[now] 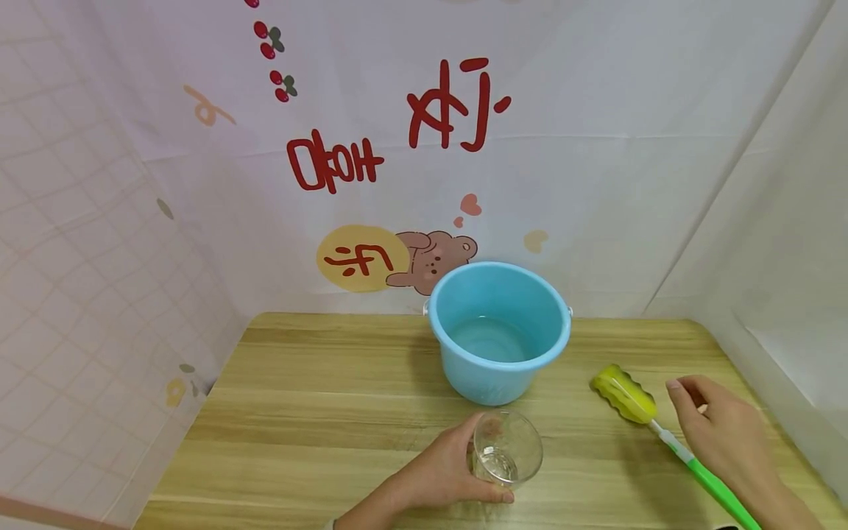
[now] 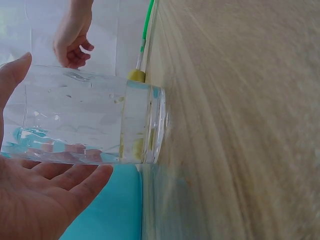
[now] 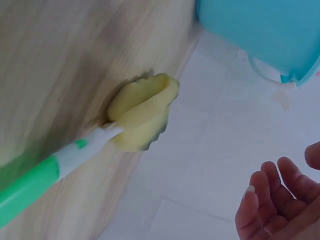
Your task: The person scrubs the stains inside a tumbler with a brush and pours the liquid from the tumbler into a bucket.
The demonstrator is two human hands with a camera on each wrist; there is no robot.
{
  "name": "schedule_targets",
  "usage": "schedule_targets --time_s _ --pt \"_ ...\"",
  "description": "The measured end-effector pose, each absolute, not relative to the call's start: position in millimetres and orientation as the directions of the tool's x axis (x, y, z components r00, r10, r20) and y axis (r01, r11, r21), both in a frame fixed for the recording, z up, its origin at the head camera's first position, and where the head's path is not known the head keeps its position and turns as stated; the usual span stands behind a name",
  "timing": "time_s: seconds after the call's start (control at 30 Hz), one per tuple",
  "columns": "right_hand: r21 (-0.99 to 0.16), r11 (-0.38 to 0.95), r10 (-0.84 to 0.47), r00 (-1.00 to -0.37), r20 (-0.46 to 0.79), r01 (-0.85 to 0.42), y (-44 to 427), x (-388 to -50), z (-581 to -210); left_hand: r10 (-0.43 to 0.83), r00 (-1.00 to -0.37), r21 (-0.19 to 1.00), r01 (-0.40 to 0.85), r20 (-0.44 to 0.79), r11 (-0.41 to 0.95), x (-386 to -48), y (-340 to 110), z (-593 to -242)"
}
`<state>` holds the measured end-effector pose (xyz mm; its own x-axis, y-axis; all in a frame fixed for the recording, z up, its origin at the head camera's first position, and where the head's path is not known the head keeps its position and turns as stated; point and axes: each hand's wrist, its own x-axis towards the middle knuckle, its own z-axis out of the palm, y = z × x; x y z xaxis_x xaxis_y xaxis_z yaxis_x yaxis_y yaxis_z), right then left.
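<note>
A clear glass (image 1: 525, 450) stands upright on the table in front of the bucket, with what looks like a little clear liquid at its bottom. My left hand (image 1: 445, 471) grips it from the left; in the left wrist view, thumb and fingers lie on opposite sides of the glass (image 2: 75, 112). The brush has a yellow-green sponge head (image 1: 625, 394) and a green handle (image 1: 721, 489), and lies at the right. Beside and above it hovers my right hand (image 1: 732, 434), empty. Its fingers (image 3: 267, 195) hang loosely curled, apart from the sponge head (image 3: 140, 115).
A light blue bucket (image 1: 493, 383) stands behind the glass, holding some clear water (image 1: 490, 338). White printed cloth (image 1: 596, 184) rises behind the wooden table (image 1: 298, 412) and along both sides.
</note>
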<state>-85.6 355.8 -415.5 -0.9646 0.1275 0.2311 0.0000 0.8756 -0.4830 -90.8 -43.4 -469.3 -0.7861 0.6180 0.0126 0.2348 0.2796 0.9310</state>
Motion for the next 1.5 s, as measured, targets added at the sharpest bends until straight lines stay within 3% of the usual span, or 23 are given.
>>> schedule_targets --time_s 0.83,1.5 --pt "-0.613 0.757 0.103 -0.884 0.457 -0.228 288 -115 -403 0.615 -0.789 0.923 0.248 0.015 0.295 -91 -47 -469" --pt "-0.725 0.662 0.133 -0.921 0.366 -0.193 246 -134 -402 0.623 -0.782 0.924 0.260 0.031 0.281 -92 -44 -471"
